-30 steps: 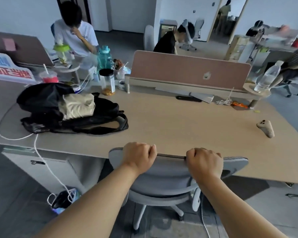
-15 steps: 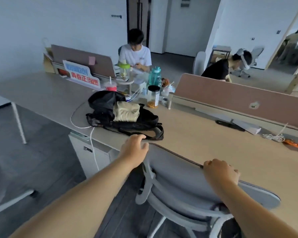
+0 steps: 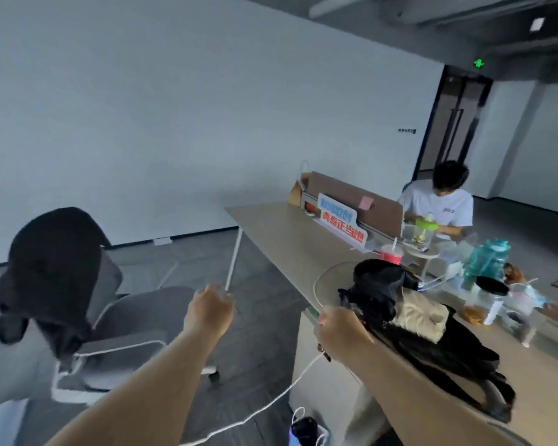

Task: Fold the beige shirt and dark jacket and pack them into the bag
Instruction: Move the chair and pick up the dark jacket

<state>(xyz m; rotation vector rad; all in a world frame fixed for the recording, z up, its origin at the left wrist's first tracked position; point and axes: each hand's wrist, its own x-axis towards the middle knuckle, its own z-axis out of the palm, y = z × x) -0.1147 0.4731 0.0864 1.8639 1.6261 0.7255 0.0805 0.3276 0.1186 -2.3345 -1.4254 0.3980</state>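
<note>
Beige shirt (image 3: pixel 421 312) — half-hidden atop black bag (image 3: pixel 438 346), edges blurred.

Dark jacket (image 3: pixel 50 278) drapes a chair (image 3: pixel 136 320); beige shirt (image 3: pixel 421 313) lies on bag (image 3: pixel 432 346).

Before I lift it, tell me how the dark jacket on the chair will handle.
The dark jacket will probably be floppy: it sags in loose folds over the chair back. It looks light, thin cloth. It may snag or drag the wheeled chair, since it wraps over the backrest's top. Both hands are free.
</note>
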